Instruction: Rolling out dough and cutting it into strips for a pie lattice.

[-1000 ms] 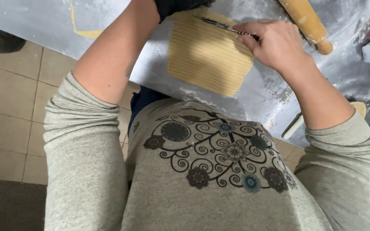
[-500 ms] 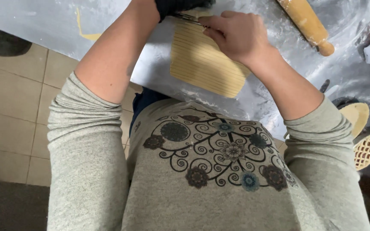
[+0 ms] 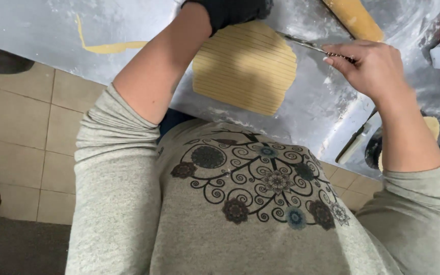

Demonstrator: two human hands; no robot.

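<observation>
Nearest the body, the right hand (image 3: 378,71) closes its grip on the handle end of a thin metal blade (image 3: 304,43), which slants up and away from the grip toward the far edge of the dough sheet (image 3: 245,69). The sheet lies flat on the floured metal desk (image 3: 311,112), just to the left of the grip, already scored into many narrow parallel strips.

The left hand (image 3: 230,10), dark-covered and half cut off by the picture's top edge, sits at the far side of the sheet; whether its grip is closed on anything cannot be told.

The risks, as a judgement: the blade is long and held at one end only, so a slanted pull could run across the existing lines and spoil the strips. The left hand lies close to the blade's far end, where a slip could nick it. Beyond the grip, the rolling pin (image 3: 355,19) rests close enough to be knocked.
</observation>
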